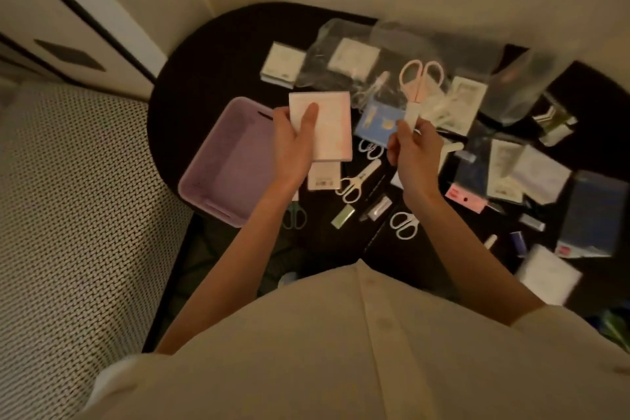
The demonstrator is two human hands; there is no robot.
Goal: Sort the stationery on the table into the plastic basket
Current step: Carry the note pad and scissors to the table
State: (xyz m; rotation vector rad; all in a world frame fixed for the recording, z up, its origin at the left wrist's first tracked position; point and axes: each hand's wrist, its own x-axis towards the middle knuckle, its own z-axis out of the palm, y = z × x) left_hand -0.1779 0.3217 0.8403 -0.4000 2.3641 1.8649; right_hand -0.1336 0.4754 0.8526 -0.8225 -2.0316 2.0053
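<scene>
Cream shirt [341, 351] nearest. Left hand [293, 147] fingers [308, 119] curled round pink notepad [327, 126], beside lilac basket [225, 164]. Right hand [410, 150] fingers pinching pink scissors [420, 78] above bench [211, 54].

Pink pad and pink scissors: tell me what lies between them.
In the head view, a blue card lies on the table between the pink pad in the left hand and the pink scissors pinched by the right hand.

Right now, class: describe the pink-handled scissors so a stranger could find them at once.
Start at the black table, then the lilac basket at its left. Look right, past both hands, toward the far side: the pink-handled scissors lie on clear packets. The other scissors nearby are smaller, with white handles.
</scene>
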